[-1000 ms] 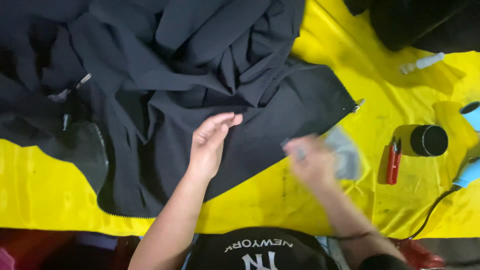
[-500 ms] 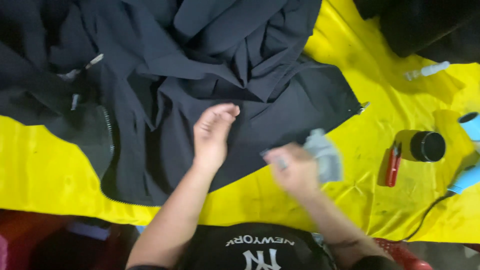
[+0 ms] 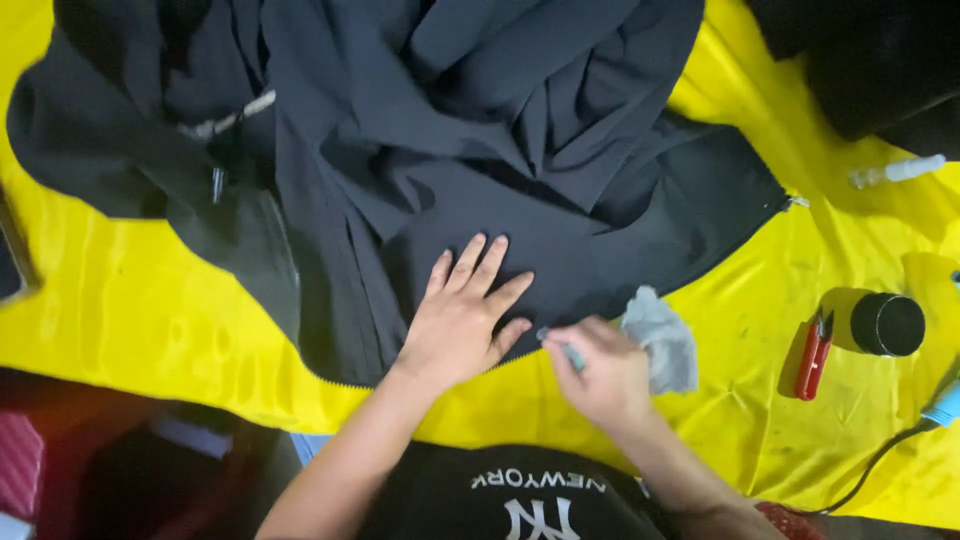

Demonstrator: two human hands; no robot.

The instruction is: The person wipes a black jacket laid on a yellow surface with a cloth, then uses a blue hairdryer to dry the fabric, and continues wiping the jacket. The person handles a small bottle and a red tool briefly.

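A large black garment lies crumpled over a yellow sheet. My left hand rests flat on the garment's lower part, fingers spread. Right beside it, my right hand is closed on a grey cloth and pinches a small grey piece against the garment's edge. The cloth hangs out to the right of that hand.
On the right of the sheet lie red thread snips, a black cylinder, a small white bottle and a blue tool with a cable. More dark fabric is at the top right.
My right hand has moved left with the grey cloth, from the sheet up to the garment's edge beside my left hand. My left hand stayed on the garment.
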